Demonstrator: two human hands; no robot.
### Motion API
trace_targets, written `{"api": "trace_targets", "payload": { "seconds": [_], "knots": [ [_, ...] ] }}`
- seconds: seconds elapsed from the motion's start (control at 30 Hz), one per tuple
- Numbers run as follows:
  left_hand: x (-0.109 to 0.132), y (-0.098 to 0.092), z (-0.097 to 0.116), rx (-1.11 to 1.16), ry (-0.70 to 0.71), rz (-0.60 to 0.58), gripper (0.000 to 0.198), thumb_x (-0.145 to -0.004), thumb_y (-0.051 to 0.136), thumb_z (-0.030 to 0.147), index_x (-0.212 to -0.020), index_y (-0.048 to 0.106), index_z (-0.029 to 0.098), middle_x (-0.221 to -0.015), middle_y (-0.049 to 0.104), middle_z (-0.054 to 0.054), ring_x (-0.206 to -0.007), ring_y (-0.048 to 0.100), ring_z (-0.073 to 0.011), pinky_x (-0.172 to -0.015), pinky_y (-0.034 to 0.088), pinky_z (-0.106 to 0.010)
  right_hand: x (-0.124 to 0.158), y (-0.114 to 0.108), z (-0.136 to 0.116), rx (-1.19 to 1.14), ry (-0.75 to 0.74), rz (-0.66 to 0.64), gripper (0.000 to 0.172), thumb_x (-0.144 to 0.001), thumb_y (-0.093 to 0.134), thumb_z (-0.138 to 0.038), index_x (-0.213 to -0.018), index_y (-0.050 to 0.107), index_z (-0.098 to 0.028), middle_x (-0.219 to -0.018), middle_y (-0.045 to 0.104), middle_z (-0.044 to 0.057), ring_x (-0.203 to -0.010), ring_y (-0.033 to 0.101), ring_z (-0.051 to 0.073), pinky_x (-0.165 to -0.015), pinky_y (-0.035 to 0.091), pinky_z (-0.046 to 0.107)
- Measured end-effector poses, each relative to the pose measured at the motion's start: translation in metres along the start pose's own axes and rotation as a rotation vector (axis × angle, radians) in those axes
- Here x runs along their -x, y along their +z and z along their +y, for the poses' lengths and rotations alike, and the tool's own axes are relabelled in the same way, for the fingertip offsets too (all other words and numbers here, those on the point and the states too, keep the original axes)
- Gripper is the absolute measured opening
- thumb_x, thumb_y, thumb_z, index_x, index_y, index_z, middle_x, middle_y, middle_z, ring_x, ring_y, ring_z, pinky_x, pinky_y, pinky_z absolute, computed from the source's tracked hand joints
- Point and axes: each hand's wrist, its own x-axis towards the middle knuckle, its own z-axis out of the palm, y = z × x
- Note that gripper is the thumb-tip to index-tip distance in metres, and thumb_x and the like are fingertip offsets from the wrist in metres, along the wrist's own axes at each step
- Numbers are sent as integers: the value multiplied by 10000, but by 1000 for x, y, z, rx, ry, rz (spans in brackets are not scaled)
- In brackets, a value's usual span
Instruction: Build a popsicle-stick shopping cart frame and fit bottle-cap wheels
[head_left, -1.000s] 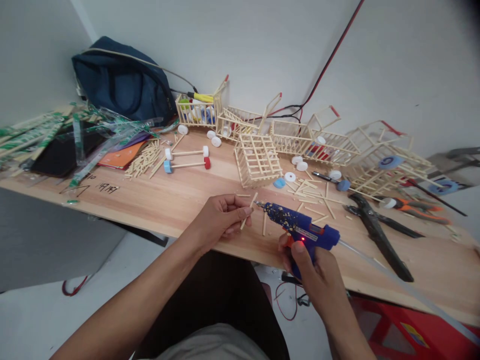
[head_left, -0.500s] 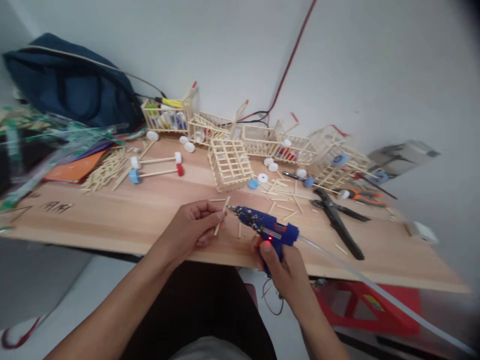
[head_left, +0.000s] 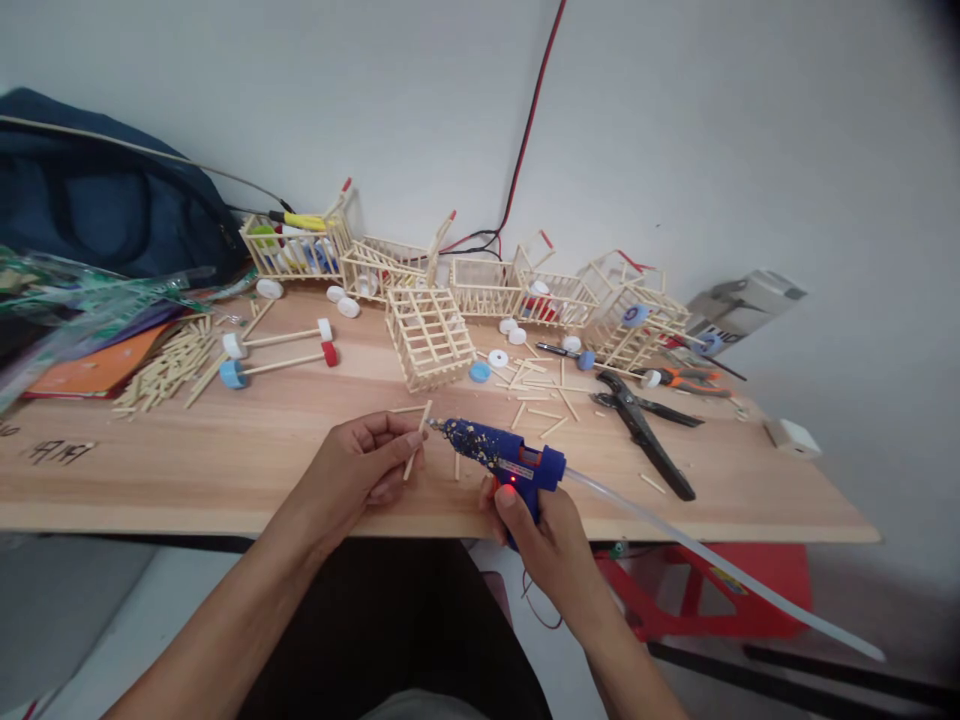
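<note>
My left hand [head_left: 358, 472] pinches a short wooden stick [head_left: 417, 440] just above the wooden table [head_left: 225, 450]. My right hand [head_left: 541, 535] grips a blue hot glue gun [head_left: 506, 460] by its handle, red light on. The gun's nozzle points left and almost touches the upper end of the stick. A long clear glue stick [head_left: 720, 565] trails from the back of the gun to the right. Straight ahead on the table stands a small stick-built crate [head_left: 429, 338].
Several stick-built carts [head_left: 487, 285] line the wall, with bottle caps, loose sticks [head_left: 161, 365] and two wheel axles [head_left: 277, 352]. Black pliers [head_left: 645, 435] lie at the right. A blue bag [head_left: 105, 205] sits at the far left. A red stool [head_left: 712, 600] stands under the table's right end.
The view has swung to the right, so everything on the table has slid left in the picture. Both hands keep the same hold, the nozzle still at the stick's end.
</note>
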Motion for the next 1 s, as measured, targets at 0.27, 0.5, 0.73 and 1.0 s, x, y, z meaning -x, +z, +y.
{"api": "trace_targets", "payload": {
  "seconds": [0.27, 0.5, 0.73, 1.0],
  "knots": [
    [0, -2, -2, -10, 7, -26, 259, -744, 728, 339, -803, 610, 116, -646, 613, 11, -336, 296, 28, -343, 177, -120, 2, 1, -4, 5, 12, 19, 420, -931, 406, -530, -833, 566, -156, -591, 504, -12, -537, 465, 112, -500, 368, 223],
    [0, 1, -2, 42, 7, -5, 263, -706, 745, 320, -781, 594, 119, -583, 574, 37, -321, 281, 20, -337, 176, -136, 3, -1, 3, 74, -20, 34, 390, -929, 426, -505, -765, 549, -172, -553, 495, -16, -517, 459, 120, -503, 346, 237],
    [1, 1, -5, 83, 30, 12, 215, -697, 723, 248, -816, 599, 119, -539, 527, 62, -355, 304, 6, -365, 173, -144, 3, 1, 6, 112, -71, 31, 385, -940, 416, -463, -687, 522, -193, -552, 492, -13, -520, 472, 126, -517, 352, 250],
    [1, -2, -6, 72, 54, -23, 209, -729, 710, 278, -799, 603, 113, -641, 591, 19, -368, 320, 7, -371, 185, -158, 4, 2, 1, 171, -85, 28, 399, -938, 408, -475, -661, 496, -202, -547, 498, -6, -529, 485, 133, -526, 365, 252]
  ]
}}
